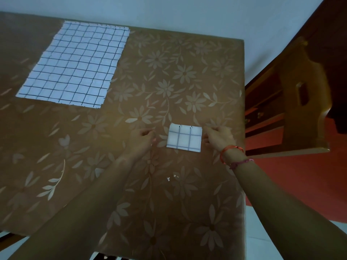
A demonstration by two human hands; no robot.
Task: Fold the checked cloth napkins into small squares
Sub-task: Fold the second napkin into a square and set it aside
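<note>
A small folded checked napkin (184, 138), white with dark grid lines, lies flat on the table near its right side. My right hand (217, 136) is at the napkin's right edge, fingertips touching or almost touching it. My left hand (143, 138) hovers a short way left of the napkin, fingers curled, apart from the cloth and holding nothing. A large unfolded checked napkin (75, 64) lies spread flat at the far left of the table.
The table carries a brown floral tablecloth (169, 81). Its right edge runs just beyond my right hand. A wooden chair (300, 102) stands to the right over a red floor. A pale wall rises behind the table.
</note>
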